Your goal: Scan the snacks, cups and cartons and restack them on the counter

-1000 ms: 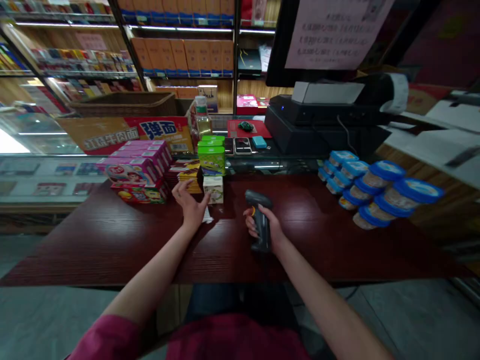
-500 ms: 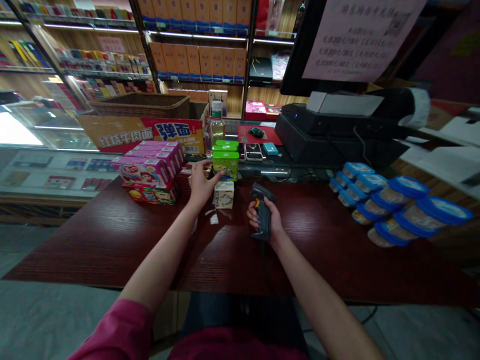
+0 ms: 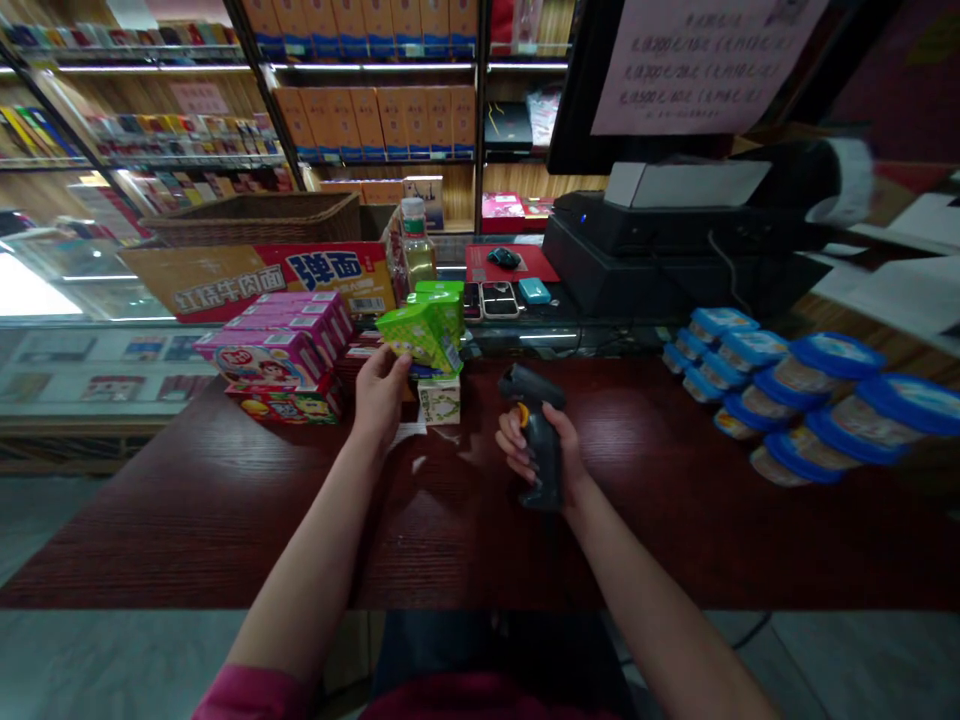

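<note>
Pinched in my left hand (image 3: pixel 382 395) is a green snack box (image 3: pixel 420 338), tilted so that its side with a barcode faces right. Behind it stand more green boxes (image 3: pixel 444 300), and a pale patterned small box (image 3: pixel 440 402) sits below. My right hand (image 3: pixel 547 450) is wrapped round the grip of a dark barcode scanner (image 3: pixel 541 430), its head pointing forward and left, a finger by the yellow trigger. To the left of my left hand, pink-purple snack boxes (image 3: pixel 259 355) are stacked on red and green boxes (image 3: pixel 285 403).
Blue-lidded tubs (image 3: pixel 817 400) stand in stacks on the right of the brown counter (image 3: pixel 465 540). Behind it are a noodle carton (image 3: pixel 255 280), an oil-like bottle (image 3: pixel 417 245), phones (image 3: pixel 499 300), a red mat (image 3: pixel 540 262) and a black cash drawer (image 3: pixel 645 270).
My left hand has gripped the front green box and tilted it, turning it and drawing it left. The scanner in my right hand has shifted slightly right and nearer. The view has moved a little.
</note>
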Tool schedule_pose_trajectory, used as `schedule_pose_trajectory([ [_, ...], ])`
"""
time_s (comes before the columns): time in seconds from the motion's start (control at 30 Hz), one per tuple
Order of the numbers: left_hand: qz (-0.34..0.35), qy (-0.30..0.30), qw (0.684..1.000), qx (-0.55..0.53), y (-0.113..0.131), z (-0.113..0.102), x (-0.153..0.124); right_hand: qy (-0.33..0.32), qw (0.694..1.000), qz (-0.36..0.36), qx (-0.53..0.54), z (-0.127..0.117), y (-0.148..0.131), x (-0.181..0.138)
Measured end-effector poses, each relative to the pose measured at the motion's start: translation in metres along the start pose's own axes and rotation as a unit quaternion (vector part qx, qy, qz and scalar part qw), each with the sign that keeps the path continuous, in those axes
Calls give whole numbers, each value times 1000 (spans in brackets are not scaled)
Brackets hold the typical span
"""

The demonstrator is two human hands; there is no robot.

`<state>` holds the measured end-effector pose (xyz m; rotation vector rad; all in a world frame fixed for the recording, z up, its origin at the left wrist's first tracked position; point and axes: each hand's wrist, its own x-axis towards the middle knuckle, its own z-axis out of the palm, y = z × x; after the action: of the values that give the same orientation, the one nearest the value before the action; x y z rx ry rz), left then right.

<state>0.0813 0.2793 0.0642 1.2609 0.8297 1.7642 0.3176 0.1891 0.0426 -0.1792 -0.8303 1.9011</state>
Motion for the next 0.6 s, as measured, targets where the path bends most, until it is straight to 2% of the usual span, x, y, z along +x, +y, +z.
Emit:
schedule_pose_trajectory([
  [0.1,-74,-16,995,-66,1,-3,-5,-40,999,13,-13,13,-2,-3],
  [0.2,-100,-26,991,-83,2,-5,-7,-53,998,33,-19,20,1,-5],
  [0.6,-67,-48,993,-80,-2,-4,-4,-25,999,19,-32,22,3,-4],
])
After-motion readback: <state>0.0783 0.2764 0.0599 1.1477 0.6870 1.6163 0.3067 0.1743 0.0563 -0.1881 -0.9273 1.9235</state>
